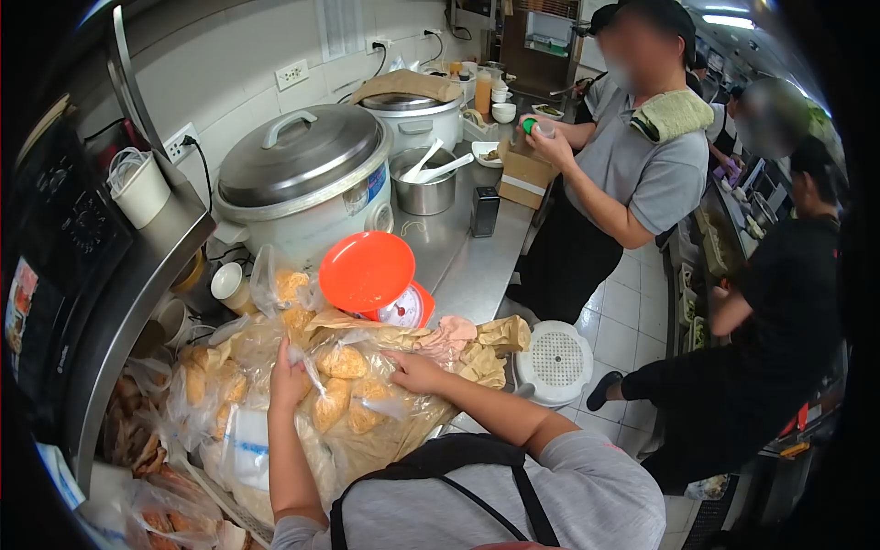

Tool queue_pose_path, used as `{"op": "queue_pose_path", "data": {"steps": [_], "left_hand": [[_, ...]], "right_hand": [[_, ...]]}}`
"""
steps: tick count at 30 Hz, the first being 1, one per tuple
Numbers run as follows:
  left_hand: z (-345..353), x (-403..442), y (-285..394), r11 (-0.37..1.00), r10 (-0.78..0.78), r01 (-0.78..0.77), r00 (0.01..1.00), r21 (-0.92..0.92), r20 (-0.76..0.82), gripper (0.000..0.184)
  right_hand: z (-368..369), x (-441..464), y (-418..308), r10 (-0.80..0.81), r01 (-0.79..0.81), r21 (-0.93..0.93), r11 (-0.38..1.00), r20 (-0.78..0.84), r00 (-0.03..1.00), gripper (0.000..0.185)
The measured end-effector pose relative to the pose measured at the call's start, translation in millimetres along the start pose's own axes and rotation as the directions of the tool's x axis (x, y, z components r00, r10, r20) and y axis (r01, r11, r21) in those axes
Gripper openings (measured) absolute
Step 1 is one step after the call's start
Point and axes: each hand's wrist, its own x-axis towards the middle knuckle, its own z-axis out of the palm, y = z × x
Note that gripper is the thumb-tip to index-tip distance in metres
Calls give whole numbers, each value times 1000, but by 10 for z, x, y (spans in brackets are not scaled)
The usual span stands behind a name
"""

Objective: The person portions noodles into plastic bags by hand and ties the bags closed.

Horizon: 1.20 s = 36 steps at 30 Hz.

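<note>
In front of me lies a clear plastic bag with several orange-yellow, crumbly-looking portions of food inside. My left hand is closed on the plastic at the bag's left side, thumb upward. On the opposite side my right hand has its fingers curled at the bag's edge, pinching the plastic. Brown paper lies crumpled under and beside it, with a pink cloth-like piece on top. Just beyond stands a red kitchen scale with a round dial. More bagged portions lie to the left.
A large lidded cooker and a metal pot with white utensils stand behind the scale. A black box-shaped object sits near the counter edge. A white stool is at my right. A co-worker stands at the counter; another person is farther right.
</note>
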Motion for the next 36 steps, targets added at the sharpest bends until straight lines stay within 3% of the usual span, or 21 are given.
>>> {"op": "queue_pose_path", "data": {"steps": [3,6,9,10,11,13,14,16,17,20,21,24,27,30,31,34,36], "left_hand": [[17,-1,-279,963,-6,17,999,-269,43,37],[-225,16,-413,939,-59,149,958,-311,282,25],[-558,-13,363,825,-201,196,978,-531,49,21],[-573,159,163,869,-90,-15,978,-494,-188,21],[-661,337,-85,886,28,-215,910,-411,-413,21],[-867,599,-71,956,70,-236,757,-172,-650,30],[-937,728,-101,989,134,-143,749,39,-649,34],[-999,954,-147,894,254,60,749,445,-612,43],[-974,977,41,871,-14,248,875,424,-484,59],[-692,1056,-69,783,-199,387,898,487,-393,75],[-684,1037,-39,794,-270,389,914,467,-302,90],[-624,1035,-54,889,-296,400,874,223,-386,97],[-554,876,-9,845,-314,449,856,289,-411,95],[-608,656,29,622,-445,553,832,554,-331,95],[-595,532,107,530,-402,544,837,650,-372,71],[-760,626,-462,555,-428,492,860,671,-277,39],[-834,559,-378,640,-203,425,897,640,-393,22]], "right_hand": [[75,-6,77,23,-24,-55,998,-16,1000,52],[28,-33,-47,68,-67,57,996,-13,998,49],[58,-51,-16,48,-45,43,998,-54,997,46],[70,-51,1,48,-46,34,998,-62,997,45],[87,-37,13,46,-44,24,999,-65,997,45],[97,-40,23,50,-49,10,999,-66,997,44],[98,-38,27,49,-49,8,999,-69,996,43],[109,-40,41,48,-48,4,999,-68,997,42],[113,-44,43,43,-43,0,999,-82,996,41],[108,-52,25,25,-26,-10,1000,-109,994,39],[84,-67,-8,17,-19,-14,1000,-112,994,39],[62,-72,-40,16,-19,-18,1000,-115,993,38],[74,-83,-42,34,-35,-10,999,-102,994,36],[71,-80,-33,-24,18,-46,999,-136,990,33],[86,-89,-31,-55,46,-63,997,-153,987,31],[67,-90,-42,-61,53,-58,997,-131,990,28],[141,-64,96,-151,139,-68,988,-227,962,25]]}}
